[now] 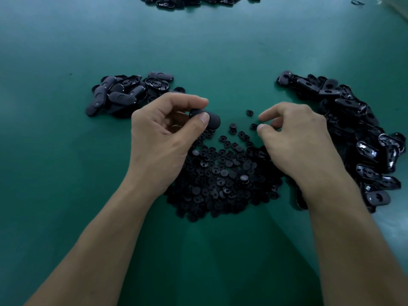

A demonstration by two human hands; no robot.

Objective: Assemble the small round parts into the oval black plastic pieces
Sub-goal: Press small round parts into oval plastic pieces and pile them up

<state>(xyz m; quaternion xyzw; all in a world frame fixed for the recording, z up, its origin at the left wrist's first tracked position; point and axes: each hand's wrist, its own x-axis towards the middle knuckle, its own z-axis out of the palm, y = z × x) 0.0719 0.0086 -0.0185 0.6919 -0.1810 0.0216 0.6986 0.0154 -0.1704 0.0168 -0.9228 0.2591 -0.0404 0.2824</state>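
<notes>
Oval piece (pixel 214 121) sits pinched by thumb and forefinger of our left hand (pixel 163 133) above the heap of round parts (pixel 220 177), ready for fitting. Our right hand (pixel 295 142), thumb and forefinger parted, holds nothing, poised beside a loose round part (pixel 254 126).

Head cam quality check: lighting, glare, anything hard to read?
Head view: dim overall, brighter wash on the green table toward the right edge; glare glints on the right pile of oval pieces; small round parts merge into one low-contrast black mass; the oval piece in the left hand shows little surface detail.
</notes>
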